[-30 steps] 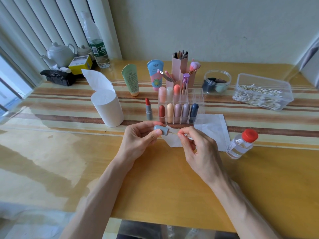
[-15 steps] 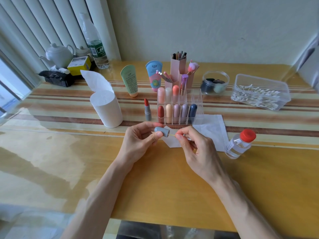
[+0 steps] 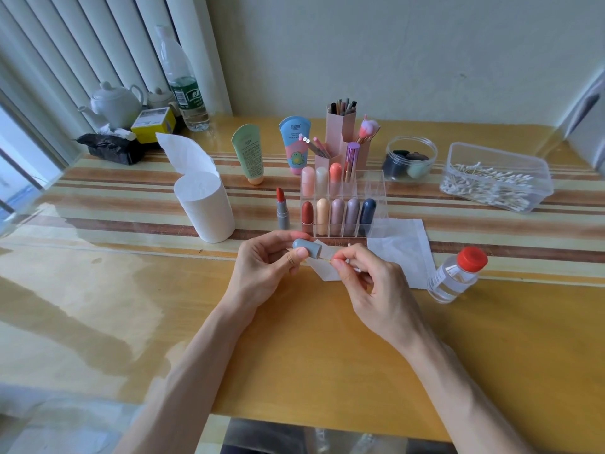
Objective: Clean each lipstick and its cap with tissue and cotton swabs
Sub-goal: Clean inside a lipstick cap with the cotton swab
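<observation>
Head view: the left hand's (image 3: 262,268) grip pinched the grey-blue lipstick cap (image 3: 306,248) between thumb and fingertips. The cap's long axis lay nine to three, its mouth turned toward three o'clock. From that side the right hand (image 3: 370,283), its grip pressed onto a cotton swab (image 3: 326,258), held the stick in line with the mouth; how deep the tip sat was hidden. Both hovered above the desk (image 3: 294,339). The uncapped red lipstick (image 3: 281,208) stood at eleven o'clock of the cap, nearer the left hand.
</observation>
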Motion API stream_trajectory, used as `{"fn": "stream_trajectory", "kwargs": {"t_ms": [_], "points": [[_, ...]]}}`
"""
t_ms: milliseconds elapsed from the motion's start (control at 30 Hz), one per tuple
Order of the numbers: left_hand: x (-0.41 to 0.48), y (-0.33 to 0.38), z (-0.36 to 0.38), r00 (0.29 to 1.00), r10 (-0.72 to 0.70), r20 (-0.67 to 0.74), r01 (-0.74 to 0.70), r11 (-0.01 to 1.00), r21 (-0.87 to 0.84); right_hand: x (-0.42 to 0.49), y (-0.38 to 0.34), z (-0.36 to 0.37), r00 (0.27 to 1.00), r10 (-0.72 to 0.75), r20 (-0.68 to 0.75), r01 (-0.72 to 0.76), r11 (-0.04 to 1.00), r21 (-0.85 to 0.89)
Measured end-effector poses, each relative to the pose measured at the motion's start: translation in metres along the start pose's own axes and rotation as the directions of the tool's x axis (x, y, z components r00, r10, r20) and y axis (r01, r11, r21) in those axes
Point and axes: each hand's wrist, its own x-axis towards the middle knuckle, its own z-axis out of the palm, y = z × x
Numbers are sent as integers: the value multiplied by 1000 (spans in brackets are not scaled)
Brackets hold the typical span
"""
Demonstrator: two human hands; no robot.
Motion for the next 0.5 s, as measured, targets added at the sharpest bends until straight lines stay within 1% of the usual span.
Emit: {"fn": "stream_trajectory", "kwargs": {"t_ms": [100, 267, 400, 500], "points": [[0, 2, 1, 1000, 14, -13, -13, 1000, 13, 1, 1, -4, 1000, 3, 7, -3, 998, 57], [-1, 6, 3, 999, 16, -38, -15, 1000, 16, 1, 4, -7, 1000, 14, -10, -13, 999, 31], [-2, 7, 6, 999, 2, -53, -1, 1000, 26, 2, 11, -11, 994, 50, -101, -58, 996, -74], [-2, 7, 8, 999, -19, -51, 20, 1000, 17, 3, 12, -18, 984, 53, -172, -90, 973, -212]]}}
